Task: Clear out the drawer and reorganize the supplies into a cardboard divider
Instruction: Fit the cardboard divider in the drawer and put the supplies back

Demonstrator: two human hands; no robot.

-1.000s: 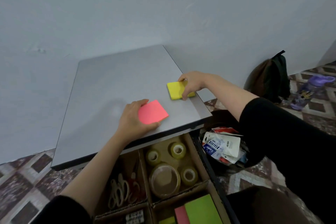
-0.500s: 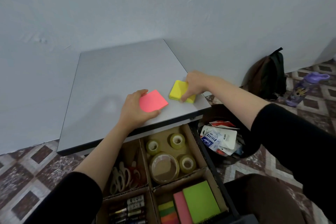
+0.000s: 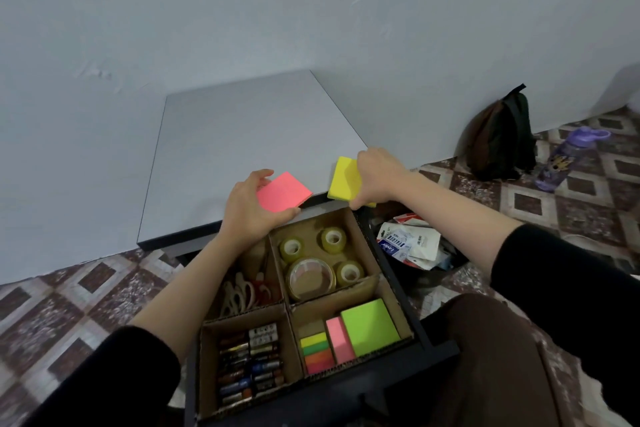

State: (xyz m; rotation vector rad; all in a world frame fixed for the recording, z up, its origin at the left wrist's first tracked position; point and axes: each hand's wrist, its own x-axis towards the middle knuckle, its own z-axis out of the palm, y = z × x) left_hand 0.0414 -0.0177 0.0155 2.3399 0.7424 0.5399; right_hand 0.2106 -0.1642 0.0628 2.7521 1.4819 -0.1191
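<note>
My left hand (image 3: 250, 206) grips a pink sticky-note pad (image 3: 284, 191) above the front edge of the grey table top (image 3: 242, 135). My right hand (image 3: 379, 177) grips a thick yellow sticky-note pad (image 3: 343, 178), tilted, just past the table's front right corner. Below them the dark drawer (image 3: 440, 352) stands open with a cardboard divider (image 3: 287, 308) of several compartments. Tape rolls (image 3: 313, 263) fill the far right one, scissors (image 3: 244, 289) the far left, batteries (image 3: 249, 364) the near left, and green, pink and striped sticky notes (image 3: 349, 334) the near right.
A dark bin (image 3: 453, 260) with white packaging (image 3: 410, 244) sits on the patterned floor right of the drawer. A brown and black backpack (image 3: 500, 137) leans on the wall, with a purple bottle (image 3: 568, 158) beside it. My brown-clad knee (image 3: 491, 357) is at the drawer's right.
Both hands have lifted their pads off the table top and pulled them toward me, over the table's front edge. The view has tilted down, showing more of the drawer.
</note>
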